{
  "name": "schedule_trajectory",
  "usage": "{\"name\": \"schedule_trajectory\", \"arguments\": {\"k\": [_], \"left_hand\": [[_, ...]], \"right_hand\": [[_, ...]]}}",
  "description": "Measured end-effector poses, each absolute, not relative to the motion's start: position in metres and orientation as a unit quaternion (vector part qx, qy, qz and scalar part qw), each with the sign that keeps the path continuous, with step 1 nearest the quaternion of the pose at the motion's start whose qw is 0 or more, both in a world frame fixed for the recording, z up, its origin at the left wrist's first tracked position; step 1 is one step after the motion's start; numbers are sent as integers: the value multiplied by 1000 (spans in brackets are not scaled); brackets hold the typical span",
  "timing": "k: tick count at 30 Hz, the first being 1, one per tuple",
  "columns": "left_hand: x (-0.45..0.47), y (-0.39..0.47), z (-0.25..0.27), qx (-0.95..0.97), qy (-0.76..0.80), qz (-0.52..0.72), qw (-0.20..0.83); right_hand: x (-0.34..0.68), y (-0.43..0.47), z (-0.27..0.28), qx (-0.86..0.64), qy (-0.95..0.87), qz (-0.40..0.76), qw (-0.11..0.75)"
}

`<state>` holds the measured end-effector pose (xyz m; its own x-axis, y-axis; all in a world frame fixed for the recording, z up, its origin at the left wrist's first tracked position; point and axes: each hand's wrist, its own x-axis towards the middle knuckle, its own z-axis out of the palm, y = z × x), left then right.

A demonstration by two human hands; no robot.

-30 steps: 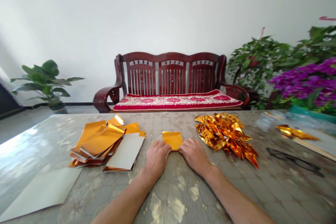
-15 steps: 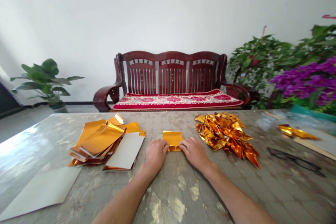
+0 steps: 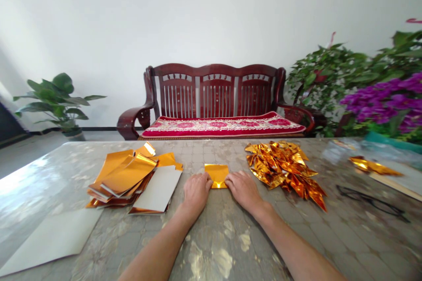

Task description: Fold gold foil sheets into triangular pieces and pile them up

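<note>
A small sheet of gold foil paper (image 3: 216,174) lies on the table between my hands, its near edge shiny where it bends. My left hand (image 3: 197,189) grips its left near corner with curled fingers. On the opposite side my right hand (image 3: 243,189) pinches the right near corner the same way. Left of them sits a loose stack of gold foil paper (image 3: 128,171), with a sheet of it turned pale side up (image 3: 157,189). To the right is a heap of folded gold foil pieces (image 3: 283,164) with pointed ends.
A pale sheet (image 3: 52,237) lies at the front left of the patterned table (image 3: 214,241). Black eyeglasses (image 3: 372,202), one gold folded piece (image 3: 376,167) and clear plastic (image 3: 339,151) are on the right. Behind the table stand a wooden bench (image 3: 216,92) and potted plants (image 3: 62,101).
The near strip of the gold foil paper now looks flatter and brighter, its near edge slightly farther from me. Both hands keep almost the same place.
</note>
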<state>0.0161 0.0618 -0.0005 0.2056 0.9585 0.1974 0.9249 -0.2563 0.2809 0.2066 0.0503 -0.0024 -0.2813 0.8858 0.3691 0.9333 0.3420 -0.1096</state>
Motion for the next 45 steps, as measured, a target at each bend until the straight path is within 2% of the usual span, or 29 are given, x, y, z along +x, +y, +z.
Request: {"name": "schedule_trajectory", "arguments": {"k": [13,39,45], "left_hand": [[21,62,-1,786,604,132,2],[18,64,2,772,620,140,31],[22,59,3,820,547,169,-9]], "right_hand": [[206,51,-4,-562,-802,-105,175],[205,50,-6,-561,-803,-101,173],[203,48,-5,-570,-799,-99,163]]}}
